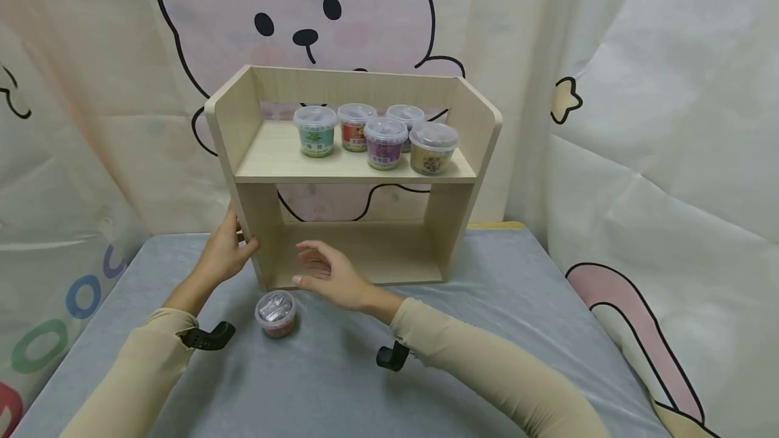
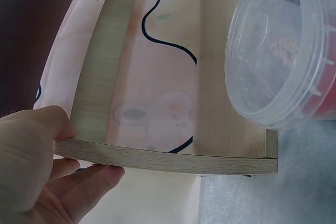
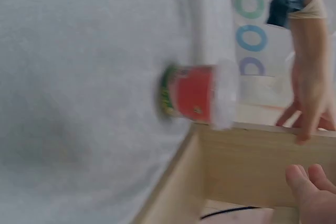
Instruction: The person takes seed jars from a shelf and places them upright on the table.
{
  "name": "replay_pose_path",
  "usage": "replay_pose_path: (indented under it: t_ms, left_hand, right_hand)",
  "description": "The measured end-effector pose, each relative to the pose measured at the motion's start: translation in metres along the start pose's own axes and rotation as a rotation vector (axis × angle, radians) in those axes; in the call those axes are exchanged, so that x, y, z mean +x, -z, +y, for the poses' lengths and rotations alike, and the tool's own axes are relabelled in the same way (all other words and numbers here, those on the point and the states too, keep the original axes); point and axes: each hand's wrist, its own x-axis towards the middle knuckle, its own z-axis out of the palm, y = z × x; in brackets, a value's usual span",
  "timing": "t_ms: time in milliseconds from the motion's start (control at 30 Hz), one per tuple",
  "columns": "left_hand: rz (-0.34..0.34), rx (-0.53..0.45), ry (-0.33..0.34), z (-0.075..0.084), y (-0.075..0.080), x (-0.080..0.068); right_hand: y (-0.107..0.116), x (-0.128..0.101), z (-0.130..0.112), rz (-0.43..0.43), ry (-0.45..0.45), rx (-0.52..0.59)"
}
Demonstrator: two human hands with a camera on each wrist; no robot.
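A light wooden two-tier shelf (image 1: 286,154) stands on the grey table (image 1: 487,303). My left hand (image 1: 243,243) grips the front edge of its left side panel (image 2: 157,158), thumb on one face and fingers curled round the other. My right hand (image 1: 307,265) hovers open in front of the lower opening, fingers relaxed and holding nothing. A small tub with a clear lid and red label (image 1: 276,313) stands on the table just below and between the two hands; it fills the left wrist view's upper right (image 2: 283,51) and appears blurred in the right wrist view (image 3: 194,95).
Several lidded tubs (image 1: 383,142) with coloured labels stand in a cluster on the upper shelf. The lower shelf board (image 1: 365,249) holds nothing. A cartoon-printed curtain (image 1: 639,120) hangs behind and to both sides. Grey table surface extends to the right and front.
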Motion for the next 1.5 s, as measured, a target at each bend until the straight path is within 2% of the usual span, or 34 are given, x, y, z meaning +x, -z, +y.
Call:
replay_pose_path:
  t_ms: [867, 1200, 1300, 1500]
  left_hand:
    - [-0.017, 0.010, 0.017, -0.002, 0.002, 0.001]
    - [-0.009, 0.005, 0.007, -0.003, -0.001, -0.001]
    - [-0.004, 0.008, 0.000, -0.003, -0.002, 0.000]
    - [-0.006, 0.017, 0.006, -0.002, -0.002, 0.000]
  right_hand:
    - [0.058, 0.016, -0.095, 0.104, 0.162, 0.058]
    - [0.072, 0.026, -0.116, 0.152, 0.186, -0.005]
    - [0.079, 0.031, -0.122, 0.184, 0.166, -0.028]
    - [0.088, 0.046, -0.127, 0.266, 0.047, -0.018]
